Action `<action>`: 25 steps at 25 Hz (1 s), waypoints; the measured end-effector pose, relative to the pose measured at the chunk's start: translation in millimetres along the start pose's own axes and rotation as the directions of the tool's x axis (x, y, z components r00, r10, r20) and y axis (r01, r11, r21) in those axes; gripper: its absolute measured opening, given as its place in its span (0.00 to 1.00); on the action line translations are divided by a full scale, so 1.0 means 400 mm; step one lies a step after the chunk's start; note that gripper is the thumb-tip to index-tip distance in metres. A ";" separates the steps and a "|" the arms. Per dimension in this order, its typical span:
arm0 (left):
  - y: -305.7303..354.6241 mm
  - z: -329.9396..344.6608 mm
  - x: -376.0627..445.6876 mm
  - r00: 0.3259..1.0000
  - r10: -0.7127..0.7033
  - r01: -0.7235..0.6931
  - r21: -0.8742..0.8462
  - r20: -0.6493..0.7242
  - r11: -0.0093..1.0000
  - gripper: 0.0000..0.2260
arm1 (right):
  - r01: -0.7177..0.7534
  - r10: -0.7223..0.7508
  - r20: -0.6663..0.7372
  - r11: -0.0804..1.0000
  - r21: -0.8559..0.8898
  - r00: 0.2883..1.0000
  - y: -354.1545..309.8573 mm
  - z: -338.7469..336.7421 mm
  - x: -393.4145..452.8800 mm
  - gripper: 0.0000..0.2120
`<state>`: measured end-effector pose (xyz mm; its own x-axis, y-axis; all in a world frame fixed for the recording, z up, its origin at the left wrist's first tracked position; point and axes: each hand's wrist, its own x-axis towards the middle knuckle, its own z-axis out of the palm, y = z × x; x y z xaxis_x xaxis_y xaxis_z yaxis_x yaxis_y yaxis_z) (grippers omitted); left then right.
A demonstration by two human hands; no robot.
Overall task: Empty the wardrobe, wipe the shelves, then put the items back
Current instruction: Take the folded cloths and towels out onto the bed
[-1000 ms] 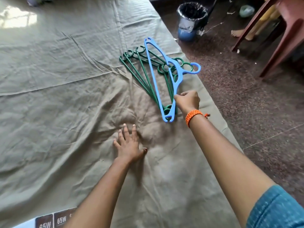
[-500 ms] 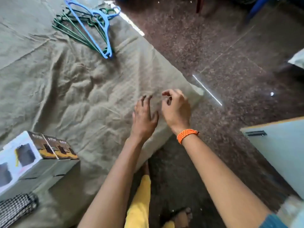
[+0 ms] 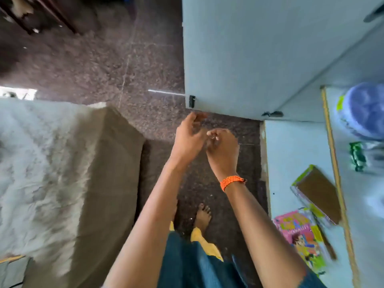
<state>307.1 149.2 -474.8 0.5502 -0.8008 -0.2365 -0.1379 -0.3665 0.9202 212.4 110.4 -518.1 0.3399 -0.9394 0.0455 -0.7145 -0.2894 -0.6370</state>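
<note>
Both my hands hover over the dark floor in front of the wardrobe. My left hand (image 3: pixel 189 140) has loosely bent fingers and holds nothing. Close beside it, my right hand (image 3: pixel 223 150), with an orange wristband, has its fingers curled in, and I see nothing in it. The pale blue wardrobe door (image 3: pixel 249 59) stands open just beyond the hands. On the wardrobe shelf (image 3: pixel 291 154) at the right lie a pink picture book (image 3: pixel 299 235), a brown flat box (image 3: pixel 315 194), a green packet (image 3: pixel 357 155) and a blue-purple round container (image 3: pixel 365 111). The frame is motion-blurred.
The bed with its olive sheet (image 3: pixel 114 183) fills the left side, its corner close to my left arm. Between bed and wardrobe runs a narrow strip of speckled floor (image 3: pixel 145 69) where my bare foot (image 3: pixel 203 217) stands. Dark furniture legs (image 3: pixel 52 15) show at top left.
My view has swung right from the bed and its hangers to the open wardrobe. Both hands left the sheet and now hang together in the air before the door.
</note>
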 end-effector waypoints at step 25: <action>1.061 1.020 -0.554 0.146 0.365 -0.343 -0.299 0.920 0.891 0.08 | -0.505 0.271 -0.960 0.839 0.201 0.067 0.480 -1.553 -0.331 0.06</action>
<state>-209.4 -22.2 -159.3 -0.7273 -0.6862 0.0140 -0.0652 0.0894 0.9939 -349.9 64.9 -168.5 -0.7578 -0.3183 0.5696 -0.6483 0.2685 -0.7125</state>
